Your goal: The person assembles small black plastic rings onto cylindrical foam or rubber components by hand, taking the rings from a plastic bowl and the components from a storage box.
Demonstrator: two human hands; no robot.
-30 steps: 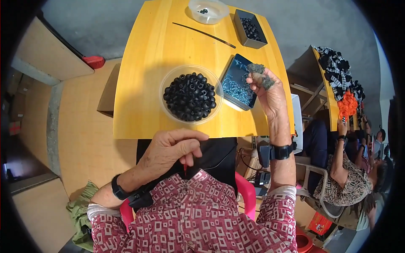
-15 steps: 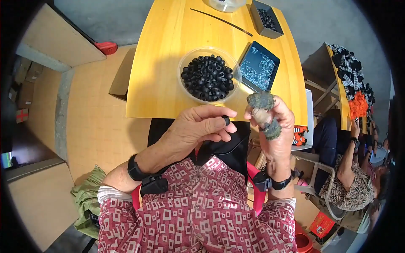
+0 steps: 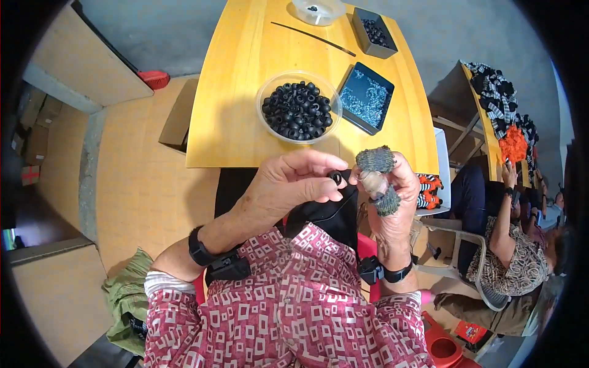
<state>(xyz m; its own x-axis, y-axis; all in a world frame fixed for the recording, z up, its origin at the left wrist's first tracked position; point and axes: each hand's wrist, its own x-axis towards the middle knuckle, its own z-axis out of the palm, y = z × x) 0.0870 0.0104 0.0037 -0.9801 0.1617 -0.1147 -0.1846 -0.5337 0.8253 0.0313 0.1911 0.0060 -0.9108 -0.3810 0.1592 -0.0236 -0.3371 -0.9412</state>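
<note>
Between the thumb and fingers of my left hand is a small black ring-shaped bead, its hole showing. Close by on the right, my right hand is wrapped round a small piece with a pale, skin-toned middle and two dark grey-green knitted ends. Bead and knitted piece are near each other; I cannot tell whether they touch. Just beyond my hands stands a clear round bowl heaped with black beads of the same kind.
On the yellow table lie a black tray of clear beads, a dark box of black pieces, a clear tub and a thin dark stick. A co-worker's arm reaches to another table at right.
The black bead has turned so that its hole shows. My right hand has shifted slightly left and down with the knitted piece. The head view has shifted a little.
</note>
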